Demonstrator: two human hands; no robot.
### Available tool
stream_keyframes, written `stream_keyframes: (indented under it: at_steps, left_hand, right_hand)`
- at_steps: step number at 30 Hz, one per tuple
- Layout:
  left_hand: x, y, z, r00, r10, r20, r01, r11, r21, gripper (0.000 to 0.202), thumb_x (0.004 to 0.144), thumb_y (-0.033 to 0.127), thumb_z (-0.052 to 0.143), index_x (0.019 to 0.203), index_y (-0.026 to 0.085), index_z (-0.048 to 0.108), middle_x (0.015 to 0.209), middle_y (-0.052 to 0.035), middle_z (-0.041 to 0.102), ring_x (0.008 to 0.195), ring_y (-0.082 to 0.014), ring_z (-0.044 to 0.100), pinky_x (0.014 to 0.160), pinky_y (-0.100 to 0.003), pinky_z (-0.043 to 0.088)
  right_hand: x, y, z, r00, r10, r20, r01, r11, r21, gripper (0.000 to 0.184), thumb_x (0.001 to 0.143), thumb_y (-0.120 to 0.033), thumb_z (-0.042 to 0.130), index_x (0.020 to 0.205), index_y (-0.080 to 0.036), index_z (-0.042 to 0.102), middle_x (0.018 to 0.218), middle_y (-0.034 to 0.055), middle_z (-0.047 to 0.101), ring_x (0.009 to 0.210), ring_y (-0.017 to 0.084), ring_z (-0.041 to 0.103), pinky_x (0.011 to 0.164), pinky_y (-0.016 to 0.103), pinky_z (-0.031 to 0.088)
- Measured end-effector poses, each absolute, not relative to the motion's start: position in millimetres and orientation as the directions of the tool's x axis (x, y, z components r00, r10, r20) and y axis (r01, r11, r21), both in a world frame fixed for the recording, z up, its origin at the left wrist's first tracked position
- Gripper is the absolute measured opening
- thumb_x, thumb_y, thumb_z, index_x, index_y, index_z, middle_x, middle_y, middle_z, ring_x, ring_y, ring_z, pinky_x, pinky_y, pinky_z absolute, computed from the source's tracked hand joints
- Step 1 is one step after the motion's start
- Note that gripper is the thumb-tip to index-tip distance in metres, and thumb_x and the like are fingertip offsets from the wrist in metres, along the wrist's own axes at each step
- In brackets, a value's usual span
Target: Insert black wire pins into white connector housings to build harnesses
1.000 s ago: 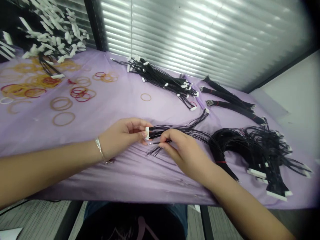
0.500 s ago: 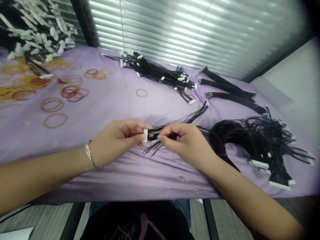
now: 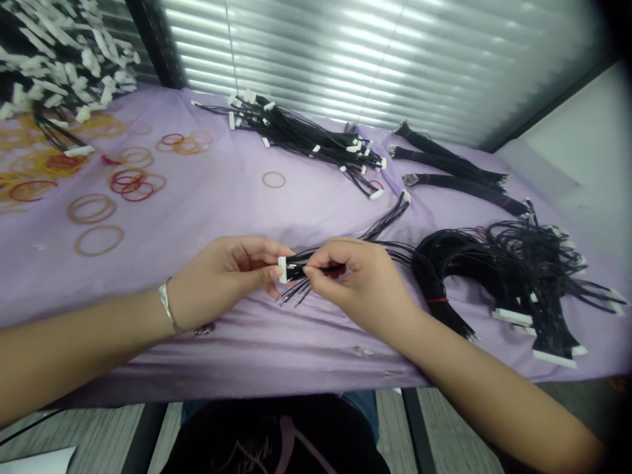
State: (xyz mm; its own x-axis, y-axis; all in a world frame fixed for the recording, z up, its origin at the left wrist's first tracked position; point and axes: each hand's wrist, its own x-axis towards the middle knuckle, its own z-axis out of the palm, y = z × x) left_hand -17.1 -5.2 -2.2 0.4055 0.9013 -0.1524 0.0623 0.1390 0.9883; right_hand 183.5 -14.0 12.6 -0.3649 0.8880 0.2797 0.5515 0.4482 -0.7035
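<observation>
My left hand [image 3: 224, 276] pinches a small white connector [image 3: 282, 269] at the end of a set of thin black wires [image 3: 375, 230]. My right hand [image 3: 358, 283] is closed on one black wire right beside the connector, its fingertips almost touching those of the left hand. Loose wire ends [image 3: 293, 294] fan out below the connector onto the purple cloth [image 3: 222, 204]. The wires trail off to the right toward a small white plug [image 3: 406, 196].
A large looped bundle of black harnesses with white connectors [image 3: 513, 276] lies at right. Tied black bundles [image 3: 454, 171] and a loose pile of wires [image 3: 306, 138] lie at the back. Rubber bands [image 3: 99, 197] are scattered at left, and a heap of white-tipped wires [image 3: 59, 59] lies far left.
My right hand has risen from the cloth and closed in on the connector. The view has shifted slightly up and left.
</observation>
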Motion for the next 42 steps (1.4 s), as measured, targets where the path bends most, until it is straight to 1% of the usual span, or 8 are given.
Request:
stream_keyframes:
  at_steps: [6, 10, 14, 20, 22, 29, 35, 42]
  left_hand:
    - [-16.6, -4.9, 0.7, 0.427, 0.889, -0.163, 0.067, 0.148, 0.987, 0.014, 0.077, 0.012, 0.068, 0.089, 0.016, 0.072, 0.064, 0.0050, 0.069, 0.056, -0.0056, 0.063, 0.059, -0.011, 0.052]
    - [-15.7, -3.9, 0.8, 0.417, 0.894, -0.163, 0.082, 0.142, 0.986, 0.014, 0.076, 0.014, 0.069, 0.090, 0.016, 0.072, 0.069, 0.0036, 0.071, 0.057, -0.0071, 0.064, 0.059, -0.013, 0.053]
    - [-14.7, -3.4, 1.0, 0.421, 0.892, -0.163, 0.087, 0.139, 0.986, 0.012, 0.076, 0.014, 0.068, 0.088, 0.015, 0.071, 0.065, 0.0038, 0.069, 0.056, -0.0074, 0.064, 0.059, -0.014, 0.054]
    - [-16.7, -4.3, -1.7, 0.449, 0.882, -0.144, 0.028, 0.147, 0.989, 0.016, 0.078, 0.008, 0.065, 0.092, 0.014, 0.070, 0.066, 0.0056, 0.071, 0.056, -0.0038, 0.064, 0.061, -0.009, 0.052]
    - [-16.9, -4.3, -1.4, 0.449, 0.882, -0.147, 0.026, 0.152, 0.988, 0.017, 0.079, 0.007, 0.065, 0.093, 0.014, 0.070, 0.067, 0.0062, 0.071, 0.057, -0.0032, 0.065, 0.061, -0.008, 0.052]
    - [-14.8, -2.7, 0.2, 0.460, 0.873, -0.164, 0.001, 0.184, 0.983, 0.018, 0.080, 0.004, 0.063, 0.092, 0.014, 0.071, 0.069, 0.0053, 0.072, 0.055, -0.0031, 0.065, 0.060, -0.008, 0.053]
    - [-14.1, -3.1, -1.1, 0.454, 0.870, -0.193, -0.010, 0.221, 0.975, 0.016, 0.080, 0.004, 0.064, 0.091, 0.013, 0.071, 0.069, 0.0039, 0.073, 0.058, -0.0045, 0.066, 0.062, -0.009, 0.054]
    - [-12.8, -3.2, 2.4, 0.458, 0.869, -0.186, -0.019, 0.219, 0.976, 0.016, 0.079, 0.002, 0.062, 0.087, 0.012, 0.071, 0.065, 0.0041, 0.072, 0.055, -0.0047, 0.066, 0.059, -0.008, 0.053]
  right_hand:
    - [182.4, -16.4, 12.0, -0.375, 0.868, 0.325, 0.561, 0.492, -0.666, 0.011, 0.077, -0.010, 0.064, 0.067, -0.015, 0.063, 0.064, -0.0033, 0.061, 0.058, 0.006, 0.053, 0.056, 0.018, 0.039]
    - [182.0, -16.4, 11.5, -0.373, 0.858, 0.352, 0.578, 0.512, -0.636, 0.011, 0.076, -0.009, 0.063, 0.067, -0.015, 0.063, 0.064, -0.0026, 0.062, 0.059, 0.006, 0.054, 0.057, 0.018, 0.040]
    - [182.8, -16.3, 10.0, -0.389, 0.838, 0.383, 0.595, 0.546, -0.589, 0.011, 0.075, -0.008, 0.062, 0.066, -0.014, 0.062, 0.064, -0.0023, 0.061, 0.059, 0.007, 0.053, 0.057, 0.018, 0.039]
    - [183.3, -17.4, 6.5, -0.491, 0.704, 0.513, 0.588, 0.702, -0.401, 0.013, 0.080, -0.009, 0.057, 0.069, -0.010, 0.064, 0.065, 0.0029, 0.060, 0.063, 0.011, 0.053, 0.061, 0.023, 0.042]
    - [182.9, -17.7, 6.4, -0.509, 0.688, 0.517, 0.589, 0.716, -0.375, 0.014, 0.081, -0.009, 0.057, 0.069, -0.010, 0.064, 0.064, 0.0029, 0.059, 0.063, 0.011, 0.052, 0.061, 0.024, 0.042]
    - [182.8, -17.3, 6.0, -0.446, 0.772, 0.452, 0.571, 0.635, -0.520, 0.009, 0.079, -0.009, 0.061, 0.070, -0.010, 0.063, 0.066, 0.0004, 0.059, 0.062, 0.007, 0.050, 0.060, 0.019, 0.038]
    - [183.6, -14.2, 5.0, -0.423, 0.845, 0.326, 0.547, 0.525, -0.652, 0.012, 0.082, -0.011, 0.060, 0.071, -0.013, 0.064, 0.068, -0.0021, 0.061, 0.062, 0.005, 0.052, 0.060, 0.016, 0.038]
    - [182.7, -12.3, 4.6, -0.430, 0.850, 0.305, 0.543, 0.513, -0.665, 0.013, 0.084, -0.010, 0.059, 0.073, -0.013, 0.065, 0.070, -0.0015, 0.063, 0.066, 0.005, 0.054, 0.065, 0.016, 0.039]
